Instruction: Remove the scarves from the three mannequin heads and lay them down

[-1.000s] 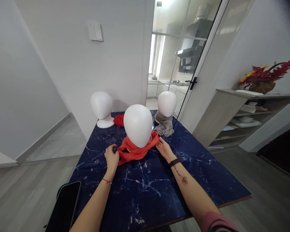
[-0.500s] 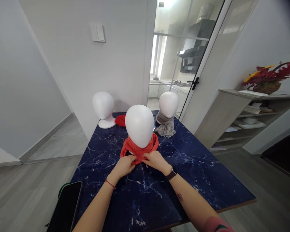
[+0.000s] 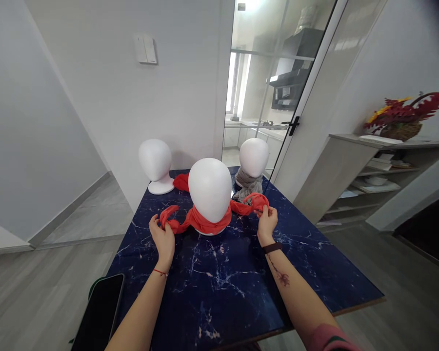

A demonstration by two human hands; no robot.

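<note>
A white mannequin head (image 3: 209,187) stands upright in the middle of the table. A coral-red scarf (image 3: 208,224) lies around its neck, with one end drawn out to each side. My left hand (image 3: 162,239) is closed on the left end, whose tip curls up above the fingers. On the other side, my right hand (image 3: 267,224) pinches the right end, which loops over in front of a grey scarf (image 3: 250,184). That grey scarf is wrapped round the neck of another mannequin head (image 3: 254,157) at the back right.
A bare mannequin head (image 3: 155,161) stands at the back left, beside a bunched red cloth (image 3: 182,182). A phone (image 3: 98,312) lies at the near left of the dark blue marbled table (image 3: 212,278). Behind are a wall and a glass door (image 3: 267,87); shelves (image 3: 373,175) stand right.
Both hands have moved apart from in front of the neck, each carrying a scarf end outward. The front of the scarf now lies flatter round the neck.
</note>
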